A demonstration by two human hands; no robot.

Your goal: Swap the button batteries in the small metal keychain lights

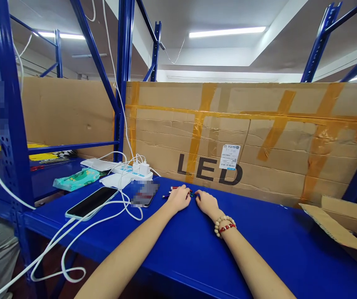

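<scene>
The left hand [180,198] lies curled over some slim, pen-like things [173,188], their red and dark ends poking out beside it; from here I can't tell whether its fingers are closed on them. The right hand [207,202], bracelets [225,226] at the wrist, bends in just beside it, fingertips near the same things, its grip hidden too. All this sits toward the back of the blue table [178,253], before the cardboard [274,174] marked LED. Leftward lie a pale-edged phone [92,202] and a power strip [141,174]; far right, an open carton [337,228].
</scene>
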